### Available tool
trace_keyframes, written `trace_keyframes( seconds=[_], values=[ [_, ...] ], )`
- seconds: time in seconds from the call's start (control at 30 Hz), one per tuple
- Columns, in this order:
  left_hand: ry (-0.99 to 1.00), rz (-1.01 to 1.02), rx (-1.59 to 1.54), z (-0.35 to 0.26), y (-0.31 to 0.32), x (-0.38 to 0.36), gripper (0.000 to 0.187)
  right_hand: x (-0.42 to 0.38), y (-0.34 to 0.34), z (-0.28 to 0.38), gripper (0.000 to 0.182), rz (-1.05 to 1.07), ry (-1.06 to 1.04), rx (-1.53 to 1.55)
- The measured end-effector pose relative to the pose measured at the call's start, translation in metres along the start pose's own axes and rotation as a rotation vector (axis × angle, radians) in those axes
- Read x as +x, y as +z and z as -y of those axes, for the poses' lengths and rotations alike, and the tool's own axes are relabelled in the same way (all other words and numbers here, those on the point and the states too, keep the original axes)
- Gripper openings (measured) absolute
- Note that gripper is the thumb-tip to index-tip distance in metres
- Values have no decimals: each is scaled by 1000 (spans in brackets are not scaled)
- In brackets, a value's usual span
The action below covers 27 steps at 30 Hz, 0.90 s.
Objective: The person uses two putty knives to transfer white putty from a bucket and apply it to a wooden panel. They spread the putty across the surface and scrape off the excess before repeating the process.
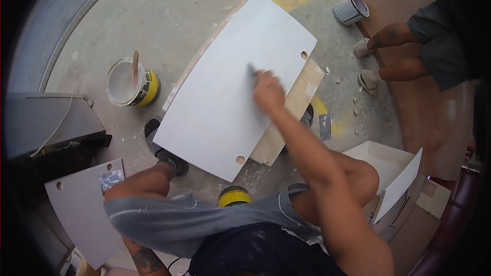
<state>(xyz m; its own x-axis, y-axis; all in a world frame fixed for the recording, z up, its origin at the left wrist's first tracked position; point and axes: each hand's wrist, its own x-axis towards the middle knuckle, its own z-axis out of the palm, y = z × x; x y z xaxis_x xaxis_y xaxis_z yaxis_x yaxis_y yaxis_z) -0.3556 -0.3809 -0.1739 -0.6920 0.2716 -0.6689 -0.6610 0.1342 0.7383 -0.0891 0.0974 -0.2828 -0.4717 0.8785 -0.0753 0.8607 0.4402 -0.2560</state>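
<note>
My right hand [269, 93] is closed around a small dark scraper-like tool [251, 69], whose outline is blurred. The tool is at the upper middle of a white panel [215, 99], against or just over its surface. This panel has round holes near two corners and lies over a pale wooden board [305, 89], between my feet. Only my left forearm [146, 259] shows at the lower left edge; my left hand is out of view.
An open bucket [149, 88] with a stick in it stands left of the panel. A yellow tin [235, 196] is between my legs. Another panel [84, 209] leans at lower left. A white drawer [396, 184] sits right. Another person's legs [396, 73] and a grey can [350, 10] are upper right.
</note>
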Motion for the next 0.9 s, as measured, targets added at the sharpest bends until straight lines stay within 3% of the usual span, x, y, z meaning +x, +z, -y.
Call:
trace_keyframes(
  seconds=[0.03, 0.1, 0.13, 0.17, 0.23, 0.33, 0.4, 0.53, 0.73, 0.9],
  values=[
    [0, -32, 12, 5, 5, 12, 34, -27, -4, 24, 31, 159, -51, 59],
    [23, -119, 25, 4, 8, 43, 33, -84, -15, 57, 30, 532, -464, 59],
    [55, -170, 32, 1, 7, 63, 32, -110, -18, 63, 34, 841, -625, 105],
    [85, -209, 44, -5, 8, 82, 31, -115, -37, 71, 42, 1326, -667, 99],
    [160, -256, 67, -16, 21, 107, 30, -124, -45, 69, 44, 1746, -859, 24],
    [201, -225, 123, -18, 56, 113, 22, -101, -59, 48, 41, 1495, -778, 34],
    [186, -194, 186, -15, 63, 116, 23, -58, -79, 39, 34, 1297, -549, 56],
    [160, -278, 167, -14, 96, 108, 21, 11, -94, 10, 27, 985, -553, 44],
    [143, -267, 202, -16, 104, 104, 22, 48, -80, -8, 30, 968, -557, -72],
    [110, -226, 178, -19, 111, 107, 27, 42, -80, -19, 29, 1089, -559, -140]
  ],
)
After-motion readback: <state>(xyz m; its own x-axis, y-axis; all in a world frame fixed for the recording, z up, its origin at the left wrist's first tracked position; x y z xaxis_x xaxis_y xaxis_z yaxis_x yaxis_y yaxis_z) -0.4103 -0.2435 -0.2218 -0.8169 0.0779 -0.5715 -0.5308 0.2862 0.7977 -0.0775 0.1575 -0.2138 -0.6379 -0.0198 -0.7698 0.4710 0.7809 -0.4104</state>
